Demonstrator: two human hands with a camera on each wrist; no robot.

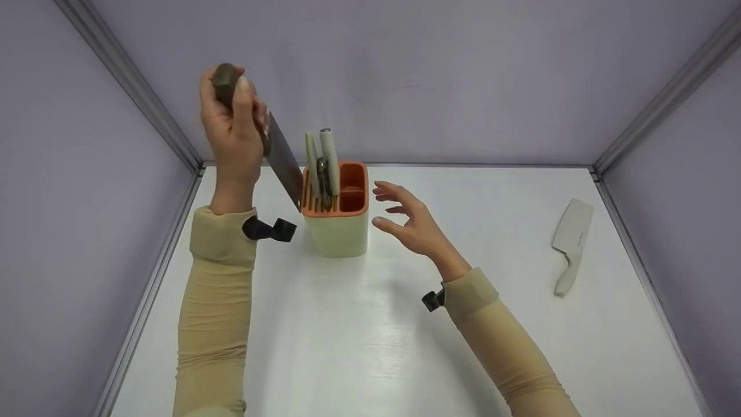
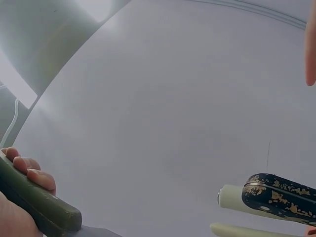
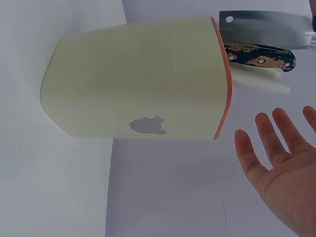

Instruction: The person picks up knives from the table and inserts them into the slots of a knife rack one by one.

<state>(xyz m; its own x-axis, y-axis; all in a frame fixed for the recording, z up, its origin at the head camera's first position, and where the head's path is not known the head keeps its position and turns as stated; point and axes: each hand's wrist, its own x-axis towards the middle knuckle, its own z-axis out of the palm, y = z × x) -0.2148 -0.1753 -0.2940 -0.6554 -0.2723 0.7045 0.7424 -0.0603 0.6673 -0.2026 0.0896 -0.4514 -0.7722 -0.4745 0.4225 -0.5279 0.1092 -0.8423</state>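
My left hand point(image 1: 234, 136) grips the dark green handle of a cleaver point(image 1: 282, 155), raised at the left of a pale green knife block point(image 1: 341, 238) with an orange top. The blade slants down to the block's left rim; whether its end is inside a slot I cannot tell. Two pale-handled knives point(image 1: 329, 156) and a knife with a worn black handle point(image 2: 279, 197) stand in the block. Fingers spread and holding nothing, my right hand point(image 1: 414, 223) is just right of the block, apart from it in the head view.
A whitish cleaver point(image 1: 574, 240) lies flat on the white table point(image 1: 486, 243), far to the right. Two undivided orange compartments point(image 1: 352, 200) take up the block's right half. Grey-violet panels point(image 1: 463, 81) with metal edge rails enclose the table at the back and sides.
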